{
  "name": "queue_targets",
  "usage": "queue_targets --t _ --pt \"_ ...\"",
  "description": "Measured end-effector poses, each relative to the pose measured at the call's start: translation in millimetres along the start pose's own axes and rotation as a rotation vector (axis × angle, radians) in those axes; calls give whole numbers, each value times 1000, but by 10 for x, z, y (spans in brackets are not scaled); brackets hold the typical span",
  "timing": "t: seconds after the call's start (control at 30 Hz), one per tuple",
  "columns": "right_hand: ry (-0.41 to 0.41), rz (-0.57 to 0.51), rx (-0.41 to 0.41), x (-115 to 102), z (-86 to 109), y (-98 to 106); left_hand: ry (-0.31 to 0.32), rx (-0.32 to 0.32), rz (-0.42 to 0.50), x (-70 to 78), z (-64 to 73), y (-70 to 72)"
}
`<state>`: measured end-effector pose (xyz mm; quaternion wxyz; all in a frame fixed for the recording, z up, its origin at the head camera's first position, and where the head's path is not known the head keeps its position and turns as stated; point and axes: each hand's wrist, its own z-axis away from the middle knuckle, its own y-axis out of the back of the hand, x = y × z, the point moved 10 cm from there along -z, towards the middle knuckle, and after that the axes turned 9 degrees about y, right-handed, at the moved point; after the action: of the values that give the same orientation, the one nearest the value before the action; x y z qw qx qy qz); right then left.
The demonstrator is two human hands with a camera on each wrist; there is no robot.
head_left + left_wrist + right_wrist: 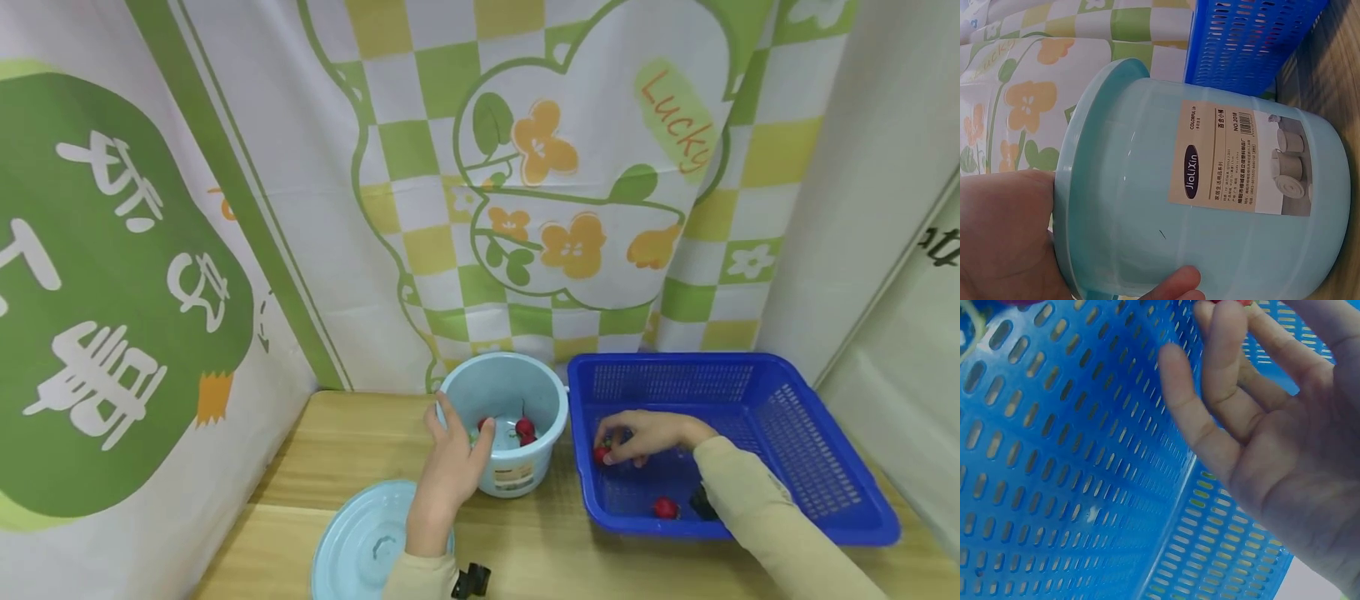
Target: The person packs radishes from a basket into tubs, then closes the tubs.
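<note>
My left hand (452, 462) grips the rim of a light blue plastic bucket (512, 367), thumb on the inner side and fingers around the outside. The bucket stands upright, its printed label (1241, 159) facing the left wrist camera. Several small red radishes (524, 427) lie in it. Inside the blue basket (693, 527), at its left side, my right hand (648, 435) pinches a radish (602, 454) in its fingertips. Only a sliver of that radish shows at the top of the right wrist view. Another radish (665, 507) lies by the basket's front wall.
A light blue lid (352, 542) lies on the wooden table (285, 492) in front of the bucket, partly under my left forearm. Bucket and basket stand side by side, close to the patterned curtain (420, 275) behind them. More cloth hangs at left and right.
</note>
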<state>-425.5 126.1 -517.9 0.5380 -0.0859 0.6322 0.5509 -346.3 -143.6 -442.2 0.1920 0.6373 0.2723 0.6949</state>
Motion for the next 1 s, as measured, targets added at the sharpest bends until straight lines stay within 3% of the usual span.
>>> queue_targets --t 0.17,0.6,1.0 --pt "-22 -15 30 -17 -10 55 12 -3 -2 -9 8 3" --pt "48 -78 126 -88 27 287 1 0 -8 15 -10 2" --pt "119 -109 196 -291 113 403 3 -13 9 20 4 4"
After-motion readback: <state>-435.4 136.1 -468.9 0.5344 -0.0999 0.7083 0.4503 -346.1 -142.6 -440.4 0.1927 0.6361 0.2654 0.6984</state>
